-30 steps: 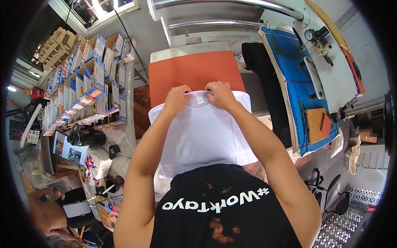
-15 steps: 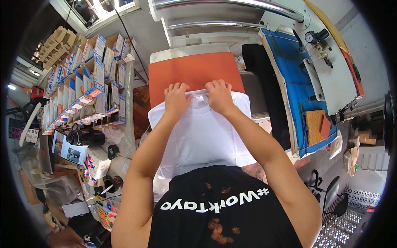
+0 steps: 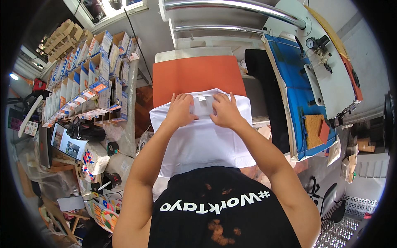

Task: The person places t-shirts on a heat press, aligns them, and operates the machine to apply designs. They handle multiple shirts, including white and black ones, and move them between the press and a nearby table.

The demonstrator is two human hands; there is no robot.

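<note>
A white T-shirt (image 3: 202, 144) is spread over the near part of an orange-red pad (image 3: 198, 76), its neck toward the far side and its lower part reaching toward my body. My left hand (image 3: 180, 109) is closed on the left side of the collar. Across the neck opening, my right hand (image 3: 226, 110) grips the collar's right side. Both thumbs point inward at the front neckline. Between my hands the neck stands open, showing the inside back and a small white label (image 3: 202, 98).
Left of the pad are shelves of cardboard bins (image 3: 89, 78), with a camera (image 3: 89, 133) and a laptop screen (image 3: 68, 142) below. A blue-covered press plate (image 3: 295, 95) with a pressure gauge (image 3: 309, 42) stands at right. A metal bar (image 3: 235, 7) crosses the far side.
My hands have come slightly nearer to my body, and the neck opening is wider, with more of the shirt's inside showing. The whole view has shifted a little.
</note>
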